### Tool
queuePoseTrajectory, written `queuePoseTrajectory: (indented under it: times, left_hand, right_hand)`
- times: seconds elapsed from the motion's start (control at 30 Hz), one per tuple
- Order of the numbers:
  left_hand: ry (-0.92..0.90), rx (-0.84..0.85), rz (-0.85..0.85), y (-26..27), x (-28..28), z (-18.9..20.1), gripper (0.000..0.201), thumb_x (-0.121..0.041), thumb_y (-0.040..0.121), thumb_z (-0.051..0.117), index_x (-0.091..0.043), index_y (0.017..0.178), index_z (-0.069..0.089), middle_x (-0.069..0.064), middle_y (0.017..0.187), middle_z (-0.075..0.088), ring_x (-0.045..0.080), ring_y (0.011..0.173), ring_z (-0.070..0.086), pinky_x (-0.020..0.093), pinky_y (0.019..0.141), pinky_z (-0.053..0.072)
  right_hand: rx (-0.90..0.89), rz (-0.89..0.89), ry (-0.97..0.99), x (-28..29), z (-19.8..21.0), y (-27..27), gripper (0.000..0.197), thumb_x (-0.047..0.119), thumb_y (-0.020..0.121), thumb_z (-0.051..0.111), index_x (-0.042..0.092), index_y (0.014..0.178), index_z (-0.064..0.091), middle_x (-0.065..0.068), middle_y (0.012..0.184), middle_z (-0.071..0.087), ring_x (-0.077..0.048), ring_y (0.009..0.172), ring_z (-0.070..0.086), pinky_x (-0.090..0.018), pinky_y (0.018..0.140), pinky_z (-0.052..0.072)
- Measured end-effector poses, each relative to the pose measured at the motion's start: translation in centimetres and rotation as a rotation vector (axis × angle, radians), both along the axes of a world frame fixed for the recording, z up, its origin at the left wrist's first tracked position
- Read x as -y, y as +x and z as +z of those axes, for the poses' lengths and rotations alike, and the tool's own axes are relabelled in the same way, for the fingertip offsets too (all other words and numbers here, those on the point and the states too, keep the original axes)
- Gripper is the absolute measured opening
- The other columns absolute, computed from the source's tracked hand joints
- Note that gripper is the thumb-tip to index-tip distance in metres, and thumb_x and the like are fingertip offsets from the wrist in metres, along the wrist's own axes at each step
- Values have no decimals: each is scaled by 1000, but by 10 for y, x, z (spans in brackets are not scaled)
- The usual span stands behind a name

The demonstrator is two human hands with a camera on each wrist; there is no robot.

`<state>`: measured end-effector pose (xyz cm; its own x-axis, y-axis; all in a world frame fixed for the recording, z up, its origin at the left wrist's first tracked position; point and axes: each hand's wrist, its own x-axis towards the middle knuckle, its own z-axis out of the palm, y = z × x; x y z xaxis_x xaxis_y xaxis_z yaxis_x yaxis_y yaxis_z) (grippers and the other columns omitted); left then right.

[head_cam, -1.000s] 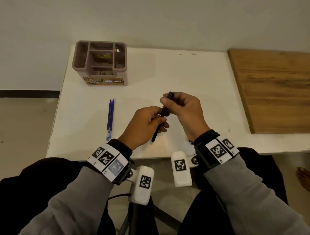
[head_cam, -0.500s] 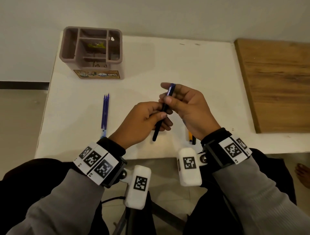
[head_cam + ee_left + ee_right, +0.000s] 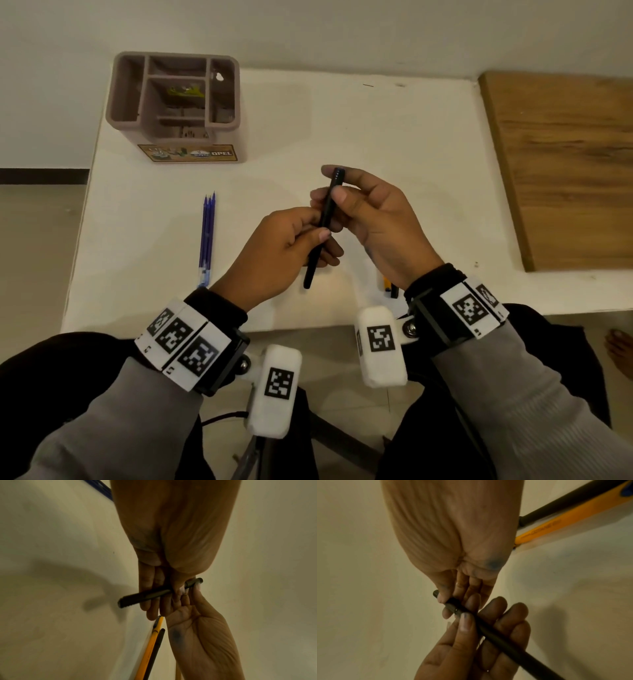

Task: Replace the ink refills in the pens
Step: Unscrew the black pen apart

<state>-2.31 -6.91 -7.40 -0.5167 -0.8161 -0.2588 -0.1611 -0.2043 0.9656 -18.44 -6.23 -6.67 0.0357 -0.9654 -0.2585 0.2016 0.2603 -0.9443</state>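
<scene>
Slippage looked the main risk: the slim black plastic pen [image 3: 323, 224], pinched above the white desk [image 3: 376, 137] near its front edge by left hand [image 3: 284, 253] low and right hand [image 3: 373, 219] high, could drop if ink-smudged fingers [image 3: 465, 622] twisted unevenly.
</scene>
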Motion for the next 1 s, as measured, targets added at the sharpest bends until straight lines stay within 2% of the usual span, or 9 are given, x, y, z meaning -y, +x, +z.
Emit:
queuePoseTrajectory:
  times: [0.1,0.2,0.37,0.57,0.73,0.8,0.87,0.93,1.0]
  left_hand:
    - [-31,41,-26,-1,-2,1,19,-2,98,44,-4,104,62,13,85,72,19,75,72,20,69,56]
    - [-23,32,-43,-1,-2,2,18,-2,98,44,-6,100,61,12,83,72,21,75,72,24,70,58]
    - [28,-26,-55,3,1,7,21,-1,98,41,-9,97,60,10,80,71,23,75,73,27,71,59]
    - [25,-27,-93,5,4,15,22,-2,99,41,-10,95,61,10,80,71,25,77,73,33,75,60]
    - [35,52,-183,10,-2,13,19,0,97,45,-5,94,63,16,83,72,30,78,72,30,73,59]
    - [35,-3,-106,11,-2,14,18,0,96,46,-6,95,64,15,83,72,32,79,72,34,76,60]
    - [38,-47,-47,12,4,15,18,-1,96,46,-7,97,64,15,84,72,32,79,72,36,77,60]
    - [35,-35,-19,13,10,14,18,-2,96,47,-8,98,64,13,83,73,29,77,72,33,74,60]
    - [33,4,-4,14,11,10,17,-3,95,50,-8,98,65,12,81,73,27,75,73,30,71,60]
  right_hand:
    - [-130,-59,-20,-1,-1,0,19,8,86,70,13,104,69,-7,88,70,-15,84,68,-30,84,54]
    - [-57,-38,-28,-2,-2,-1,22,2,91,62,11,111,68,-5,91,73,-19,91,70,-31,89,54]
    - [163,26,-59,0,2,3,34,-4,99,43,11,126,56,-6,96,74,-19,92,71,-26,81,54]
    - [294,-31,-83,-3,5,10,30,-5,99,41,11,120,56,-2,85,68,-15,81,67,-22,67,52]
    - [683,-409,-161,12,11,-22,27,2,90,49,11,115,53,-4,86,65,-15,79,64,-28,80,55]
    - [448,-435,-111,14,17,-45,23,1,95,49,12,114,55,-3,89,68,-17,85,67,-30,86,55]
    - [-70,-313,-42,6,15,-50,22,0,93,58,11,111,62,-7,90,70,-22,86,71,-32,85,56]
    - [-509,-132,12,0,6,-43,26,7,81,77,10,105,69,-10,81,72,-20,76,72,-32,78,57]
    - [-754,20,106,-1,-3,-38,32,23,69,88,16,96,72,-3,69,72,-12,67,71,-32,74,55]
